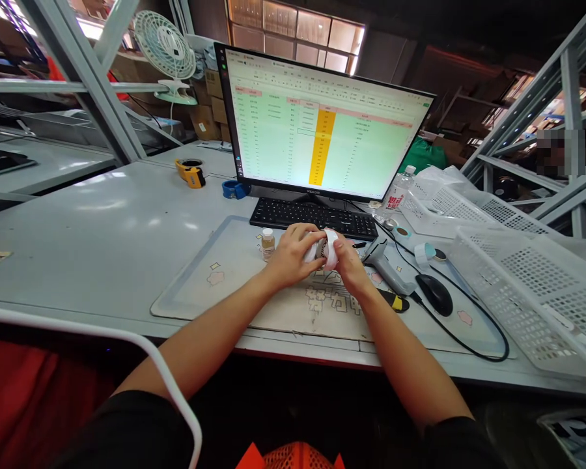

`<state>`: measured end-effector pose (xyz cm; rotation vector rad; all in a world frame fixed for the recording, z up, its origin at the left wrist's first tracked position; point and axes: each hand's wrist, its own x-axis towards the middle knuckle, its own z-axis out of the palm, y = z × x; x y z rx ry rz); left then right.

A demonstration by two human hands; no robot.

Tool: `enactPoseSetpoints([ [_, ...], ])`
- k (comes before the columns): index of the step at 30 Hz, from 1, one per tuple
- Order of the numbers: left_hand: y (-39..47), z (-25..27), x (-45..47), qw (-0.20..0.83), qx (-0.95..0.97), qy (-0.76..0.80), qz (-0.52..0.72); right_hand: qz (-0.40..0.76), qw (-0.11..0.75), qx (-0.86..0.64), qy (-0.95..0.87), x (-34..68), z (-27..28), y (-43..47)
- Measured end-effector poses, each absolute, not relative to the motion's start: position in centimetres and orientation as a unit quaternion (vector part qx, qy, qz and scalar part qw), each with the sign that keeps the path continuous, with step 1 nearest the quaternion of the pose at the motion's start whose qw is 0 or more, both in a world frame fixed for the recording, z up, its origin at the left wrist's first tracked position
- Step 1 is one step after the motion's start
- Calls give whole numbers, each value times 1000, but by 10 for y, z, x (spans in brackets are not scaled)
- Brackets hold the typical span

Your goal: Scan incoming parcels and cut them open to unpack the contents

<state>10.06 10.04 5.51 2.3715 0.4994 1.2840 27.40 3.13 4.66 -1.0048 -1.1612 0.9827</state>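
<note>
Over the desk mat, my left hand (293, 255) is closed around a small white object (312, 251), mostly covered by the fingers. Close against it, my right hand (350, 264) grips a roll of white labels (331, 249) by its edge, between thumb and fingers. Just left of my left hand stands a small bottle (267, 245) with a white cap and yellowish contents, upright. A grey barcode scanner (389, 270) lies right of my right hand, and a yellow-and-black cutter (394, 301) is partly hidden by my right wrist.
Behind the hands are a black keyboard (293, 213) and a monitor (317, 124) showing a spreadsheet. A mouse (434, 294), looping cable and white perforated baskets (522, 293) sit on the right. A yellow tape dispenser (190, 173) and blue tape roll (234, 189) lie at the back left.
</note>
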Motion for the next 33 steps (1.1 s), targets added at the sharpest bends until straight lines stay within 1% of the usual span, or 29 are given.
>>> enactPoseSetpoints([
  [1,100,54,102,245,835,178,460,420,614,-435,-508,274,47,31],
  [2,100,54,104,316,808,175,467,411,618,-429,-515,274,48,30],
  [4,97,55,108,503,702,166,476,381,618,-414,-549,272,51,27],
  [6,93,57,113,665,566,150,464,310,593,-414,-617,268,52,24],
  [7,90,58,115,715,510,145,456,259,571,-420,-657,266,52,24],
  [9,86,61,118,763,442,149,448,154,517,-433,-722,264,49,24],
  [11,84,63,119,777,411,166,446,86,467,-441,-761,264,45,25],
  [13,84,64,120,789,397,186,431,68,430,-443,-784,265,41,27],
  [15,85,61,121,791,400,202,416,68,413,-441,-794,266,39,28],
  [18,84,54,122,748,457,201,436,101,448,-442,-770,262,35,28],
  [20,81,50,122,653,558,181,480,170,504,-454,-715,255,33,30],
  [21,79,48,121,576,623,167,503,219,537,-467,-668,251,31,31],
  [23,76,47,119,384,749,133,524,330,597,-493,-540,244,30,34],
  [25,73,47,116,214,829,104,505,437,628,-491,-417,240,32,37],
  [26,72,48,115,160,853,94,488,483,631,-477,-376,239,34,37],
  [27,71,48,114,126,869,88,471,521,626,-459,-354,239,37,37],
  [29,72,47,113,96,884,83,449,568,609,-427,-351,241,41,36],
  [31,74,46,113,91,893,80,434,577,590,-428,-368,245,42,36],
  [33,77,45,113,92,900,79,419,559,565,-462,-394,250,40,37],
])
